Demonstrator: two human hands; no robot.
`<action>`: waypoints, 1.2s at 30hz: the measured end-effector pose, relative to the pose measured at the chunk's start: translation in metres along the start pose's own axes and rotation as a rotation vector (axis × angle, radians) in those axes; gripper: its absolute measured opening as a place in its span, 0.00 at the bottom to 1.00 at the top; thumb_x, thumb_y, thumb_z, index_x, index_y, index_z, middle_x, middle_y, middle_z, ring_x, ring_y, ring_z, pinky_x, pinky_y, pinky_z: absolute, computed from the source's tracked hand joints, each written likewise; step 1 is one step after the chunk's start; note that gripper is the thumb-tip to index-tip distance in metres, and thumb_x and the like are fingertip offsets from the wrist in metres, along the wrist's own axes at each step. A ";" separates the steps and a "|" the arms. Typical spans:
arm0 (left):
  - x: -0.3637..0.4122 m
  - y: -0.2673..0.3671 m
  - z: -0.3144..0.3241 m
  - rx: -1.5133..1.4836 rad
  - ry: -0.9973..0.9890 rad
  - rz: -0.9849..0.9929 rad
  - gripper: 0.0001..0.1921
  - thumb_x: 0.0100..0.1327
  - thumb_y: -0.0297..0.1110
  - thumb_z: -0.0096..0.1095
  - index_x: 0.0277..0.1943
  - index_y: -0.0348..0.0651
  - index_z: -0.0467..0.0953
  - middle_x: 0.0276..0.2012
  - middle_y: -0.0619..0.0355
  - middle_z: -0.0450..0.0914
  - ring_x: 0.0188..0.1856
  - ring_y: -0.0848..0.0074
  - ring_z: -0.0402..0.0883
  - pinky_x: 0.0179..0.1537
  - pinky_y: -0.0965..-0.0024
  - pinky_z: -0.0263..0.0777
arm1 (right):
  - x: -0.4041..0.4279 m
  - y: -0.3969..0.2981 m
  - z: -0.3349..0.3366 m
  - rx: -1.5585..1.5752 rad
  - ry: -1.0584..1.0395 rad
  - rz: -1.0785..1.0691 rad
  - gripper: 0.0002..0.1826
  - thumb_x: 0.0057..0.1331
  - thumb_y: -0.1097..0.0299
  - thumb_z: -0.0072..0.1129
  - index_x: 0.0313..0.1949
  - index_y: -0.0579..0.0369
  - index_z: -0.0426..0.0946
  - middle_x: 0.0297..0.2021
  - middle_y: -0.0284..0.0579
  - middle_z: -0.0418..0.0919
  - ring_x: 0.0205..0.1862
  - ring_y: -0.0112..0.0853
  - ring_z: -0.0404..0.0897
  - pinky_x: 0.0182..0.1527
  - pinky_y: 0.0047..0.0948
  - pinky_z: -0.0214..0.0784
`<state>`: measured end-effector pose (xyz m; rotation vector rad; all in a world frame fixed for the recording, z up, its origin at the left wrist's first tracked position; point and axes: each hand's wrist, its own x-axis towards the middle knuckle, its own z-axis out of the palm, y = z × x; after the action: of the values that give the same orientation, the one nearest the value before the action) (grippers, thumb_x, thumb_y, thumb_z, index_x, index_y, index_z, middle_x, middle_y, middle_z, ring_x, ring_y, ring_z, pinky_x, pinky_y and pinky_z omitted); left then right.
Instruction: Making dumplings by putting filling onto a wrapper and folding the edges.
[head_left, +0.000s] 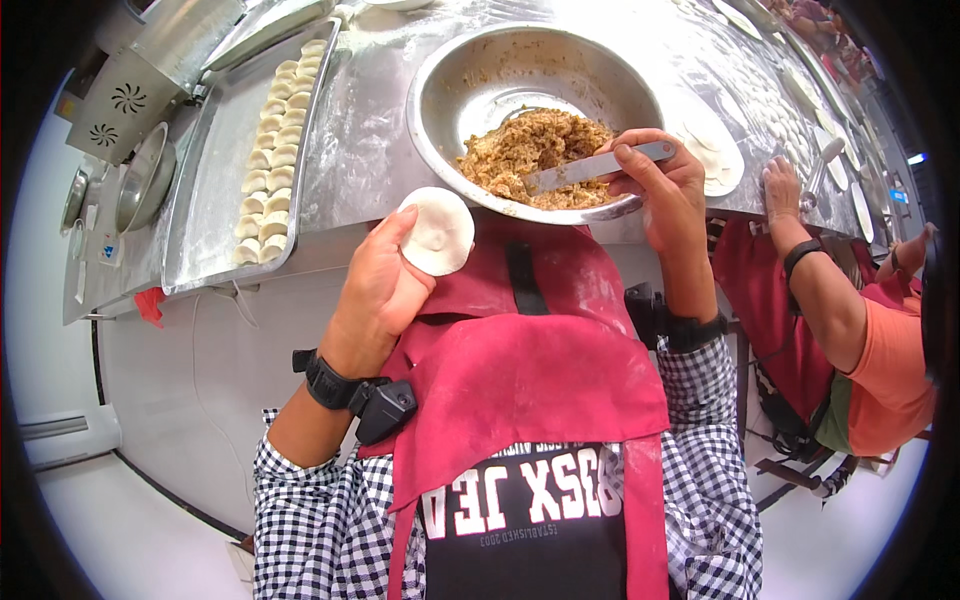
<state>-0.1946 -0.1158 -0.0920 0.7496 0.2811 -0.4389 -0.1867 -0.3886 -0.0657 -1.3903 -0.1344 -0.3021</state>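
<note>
A round dough wrapper (438, 231) lies flat across the fingers of my left hand (390, 274), the thumb pressing its edge. It bears no filling. My right hand (651, 180) grips a flat metal spatula (577, 172) by its holed end. The blade's far end is in the minced filling (536, 150), which fills the near part of a large stainless steel bowl (435, 127). Left of the bowl, two columns of folded dumplings (279, 154) stand along the right side of a metal tray (214, 169).
Right of the bowl, a white plate (724, 176) carries dough wrappers. A co-worker's hand (782, 187) rests on the table edge beside a ladle-like metal utensil (819, 172). Many small dough pieces (765, 97) lie farther right. At far left stand metal bowls (142, 184) and a vented metal box (124, 105).
</note>
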 end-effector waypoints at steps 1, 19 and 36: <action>-0.001 -0.001 -0.002 0.003 0.007 -0.016 0.17 0.67 0.33 0.43 0.55 0.31 0.63 0.51 0.46 0.72 0.53 0.60 0.72 0.56 0.55 0.66 | -0.001 0.000 0.001 0.001 -0.001 0.001 0.05 0.61 0.75 0.54 0.36 0.62 0.75 0.29 0.46 0.79 0.26 0.25 0.79 0.27 0.18 0.74; -0.002 -0.014 0.024 -0.024 -0.085 -0.140 0.19 0.69 0.33 0.36 0.57 0.27 0.59 0.55 0.44 0.68 0.56 0.60 0.70 0.58 0.56 0.63 | -0.010 -0.003 0.005 0.060 0.022 -0.027 0.05 0.61 0.76 0.54 0.35 0.63 0.75 0.29 0.45 0.79 0.26 0.24 0.77 0.29 0.18 0.72; -0.027 0.008 0.038 -0.026 -0.122 -0.101 0.21 0.70 0.36 0.32 0.56 0.26 0.59 0.53 0.43 0.69 0.55 0.59 0.70 0.56 0.54 0.65 | -0.048 -0.045 0.032 -0.407 -0.519 -0.656 0.05 0.54 0.83 0.57 0.32 0.65 0.76 0.31 0.49 0.79 0.31 0.32 0.77 0.33 0.25 0.69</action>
<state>-0.2107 -0.1297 -0.0502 0.6819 0.2102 -0.5730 -0.2428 -0.3576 -0.0304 -1.7804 -1.0160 -0.5228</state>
